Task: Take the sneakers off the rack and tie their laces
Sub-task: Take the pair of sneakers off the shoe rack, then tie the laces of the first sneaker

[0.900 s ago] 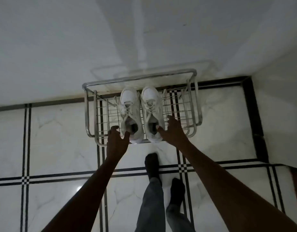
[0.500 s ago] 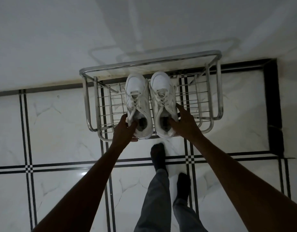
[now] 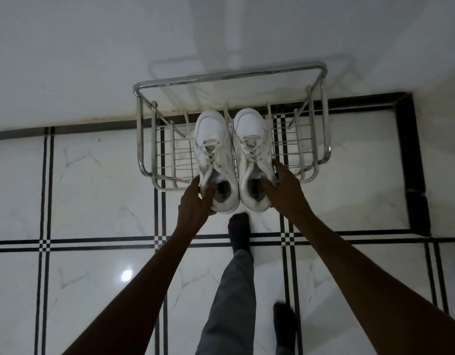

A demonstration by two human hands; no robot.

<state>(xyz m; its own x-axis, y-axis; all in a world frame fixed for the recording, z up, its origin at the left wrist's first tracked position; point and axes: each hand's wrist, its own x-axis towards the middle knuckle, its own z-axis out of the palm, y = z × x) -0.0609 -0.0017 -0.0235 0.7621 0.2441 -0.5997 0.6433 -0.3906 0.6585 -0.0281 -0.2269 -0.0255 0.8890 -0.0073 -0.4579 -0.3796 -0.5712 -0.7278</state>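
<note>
Gripping sneaker heels: left hand (image 3: 194,201), right hand (image 3: 285,187), arms outstretched

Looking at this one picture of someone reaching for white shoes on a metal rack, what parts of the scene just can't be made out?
Head view, the only one:
- Insides of both sneakers: dark, in shadow.
- Left hand fingertips: tucked behind the left shoe's heel.
- Right hand palm: pressed against the right shoe's side.
- Whether the heels rest on the rack or are already lifted: undecidable from above.
- Rear foot: blurred.
- Both elbows: cut off by the bottom edge.
</note>
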